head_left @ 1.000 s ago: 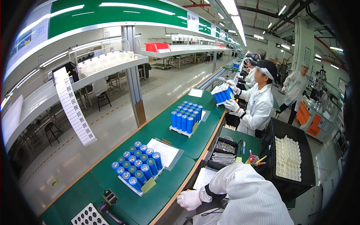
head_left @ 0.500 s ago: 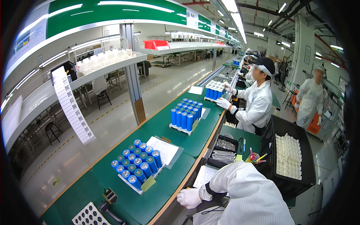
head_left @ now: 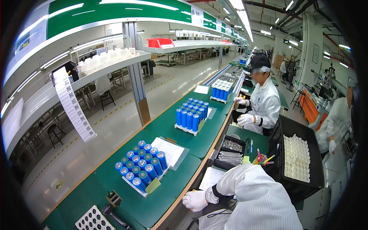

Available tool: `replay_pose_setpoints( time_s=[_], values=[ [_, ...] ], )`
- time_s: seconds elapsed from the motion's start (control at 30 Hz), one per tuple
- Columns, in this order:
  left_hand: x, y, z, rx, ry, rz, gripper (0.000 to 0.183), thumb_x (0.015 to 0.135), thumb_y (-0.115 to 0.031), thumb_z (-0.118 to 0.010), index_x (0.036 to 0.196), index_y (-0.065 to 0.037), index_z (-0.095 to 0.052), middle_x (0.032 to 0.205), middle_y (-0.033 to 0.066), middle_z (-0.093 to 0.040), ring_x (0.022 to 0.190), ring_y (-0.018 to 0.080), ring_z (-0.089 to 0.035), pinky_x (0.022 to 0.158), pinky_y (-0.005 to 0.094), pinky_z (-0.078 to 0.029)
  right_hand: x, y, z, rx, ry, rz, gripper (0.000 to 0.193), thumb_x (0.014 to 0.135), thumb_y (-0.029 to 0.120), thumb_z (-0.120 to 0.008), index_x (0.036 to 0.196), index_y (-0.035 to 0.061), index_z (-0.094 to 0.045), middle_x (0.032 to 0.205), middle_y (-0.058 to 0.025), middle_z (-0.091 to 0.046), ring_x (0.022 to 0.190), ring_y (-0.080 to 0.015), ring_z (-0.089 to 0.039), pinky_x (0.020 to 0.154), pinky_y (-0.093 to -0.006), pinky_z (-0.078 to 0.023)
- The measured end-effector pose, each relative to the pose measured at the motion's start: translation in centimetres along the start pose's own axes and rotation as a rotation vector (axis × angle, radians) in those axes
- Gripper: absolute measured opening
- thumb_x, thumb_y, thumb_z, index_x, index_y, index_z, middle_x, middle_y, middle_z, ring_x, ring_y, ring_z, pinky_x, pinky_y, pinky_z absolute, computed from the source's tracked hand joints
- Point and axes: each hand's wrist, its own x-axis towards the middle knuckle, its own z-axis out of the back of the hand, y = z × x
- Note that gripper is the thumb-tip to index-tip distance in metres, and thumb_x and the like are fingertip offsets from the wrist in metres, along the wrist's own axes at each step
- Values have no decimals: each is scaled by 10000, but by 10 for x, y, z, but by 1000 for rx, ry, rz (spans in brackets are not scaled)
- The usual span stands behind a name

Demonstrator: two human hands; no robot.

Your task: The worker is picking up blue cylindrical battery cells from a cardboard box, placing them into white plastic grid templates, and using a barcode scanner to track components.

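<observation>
1. Right hand (head_left: 194, 201) sits at the bench edge, fingers bent and bunched together; can't tell if they pinch anything. Left hand is out of view. Any one-handed lift would likely tilt a pack.
2. Near pack of blue cells (head_left: 142, 163) stands on the green bench top (head_left: 182, 168), left of that hand, in a white lower holder (head_left: 132, 186). No upper holder on it, so a knock could make cells lean or drop out. Likely cause: striped sleeve (head_left: 257, 191) on a low reach.
3. Yellow tag (head_left: 153, 186) sticks out at the pack's near corner. Snag risk: it comes off, or the pack gets tugged.
4. Paper sheet (head_left: 174, 151) lies right beside the pack. Pulled carelessly, it could drag the holder.
5. Metal rods (head_left: 230, 158) in a black bin, cell tops bare. One dropped across them might short cells, if charged.
</observation>
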Motion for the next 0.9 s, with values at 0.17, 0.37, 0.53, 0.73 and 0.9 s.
replay_pose_setpoints(
  time_s=[0.17,0.37,0.53,0.73,0.9],
  values=[
    [-1,0,-3,19,-18,-10,385,835,-443,-631,667,-105,-705,680,157,-672,668,377,-668,646,481,-537,0,1,2,9,-6,-3,178,707,247,-622,723,73,-655,830,-58,-583,887,-245,-572,771,-385,-470],
    [-1,1,-3,22,-9,-17,389,846,-437,-621,667,-101,-703,689,158,-675,690,374,-672,658,481,-538,1,2,3,-7,-4,9,167,703,239,-622,707,75,-654,821,-56,-584,869,-246,-575,759,-385,-472],
    [-2,0,-2,13,-38,-35,388,851,-427,-620,669,-95,-704,700,162,-678,696,376,-671,663,482,-538,0,0,1,8,-27,6,155,701,227,-621,705,75,-649,822,-57,-585,862,-246,-575,762,-380,-472],
    [-2,1,-2,9,-63,-48,394,859,-426,-609,671,-94,-708,689,156,-675,673,383,-663,651,484,-536,0,0,1,0,-44,14,158,700,235,-618,693,80,-646,808,-52,-581,863,-242,-575,748,-382,-471],
    [-2,3,-4,33,-81,-80,402,868,-424,-593,664,-95,-701,690,154,-679,651,373,-663,642,480,-537,1,0,2,-11,-20,8,162,700,240,-620,693,79,-643,808,-52,-580,860,-238,-573,744,-381,-469]
  ],
)
